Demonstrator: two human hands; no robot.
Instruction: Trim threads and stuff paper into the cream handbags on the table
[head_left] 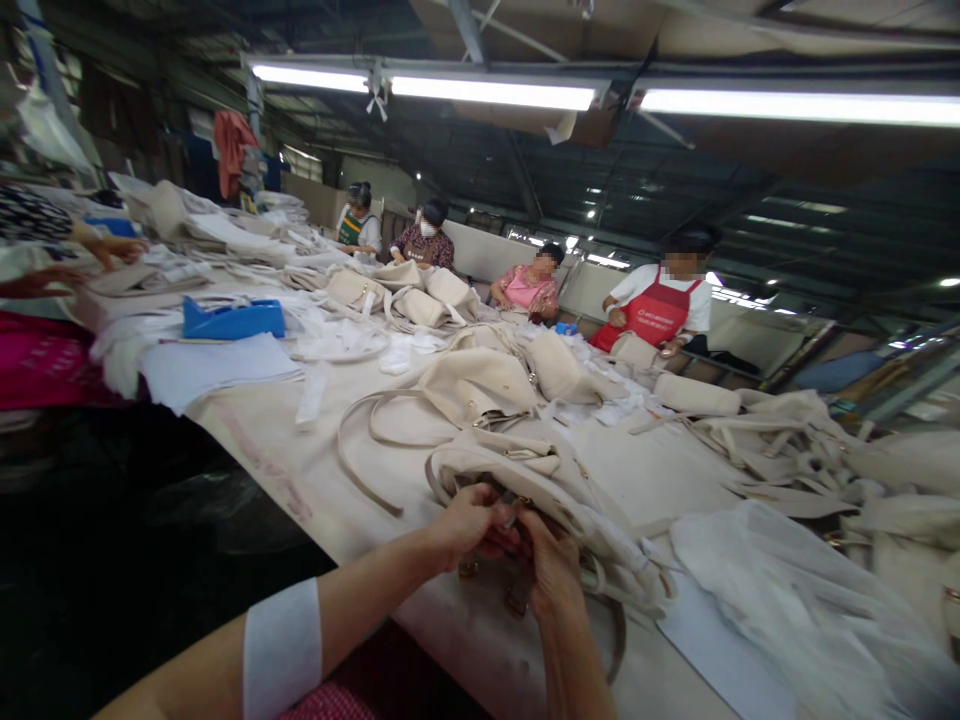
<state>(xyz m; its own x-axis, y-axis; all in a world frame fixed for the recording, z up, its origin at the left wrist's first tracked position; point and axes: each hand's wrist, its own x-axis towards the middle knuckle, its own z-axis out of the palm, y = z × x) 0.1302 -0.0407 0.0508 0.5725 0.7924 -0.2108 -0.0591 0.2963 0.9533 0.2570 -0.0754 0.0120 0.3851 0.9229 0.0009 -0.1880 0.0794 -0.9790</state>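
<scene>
A beige bag (592,520) lies on the table right in front of me, with small gold-coloured metal fittings along its edge. At its near side, my left hand (471,525) and my right hand (553,565) meet with fingers closed. Between the fingertips is a small greyish piece (511,513), too blurred to name. A gold-toned buckle (469,567) hangs just below my left hand. Beyond my hands rests another beige bag (476,385), its long strap (349,455) curving out to the left.
A blue tape dispenser (234,318) stands on white sheets (217,370) at the left. Clear plastic (810,600) lies at the right near a beige pile (795,440). Several co-workers sit across the table, one in a red apron (651,308). Another person's hands (112,248) are at far left.
</scene>
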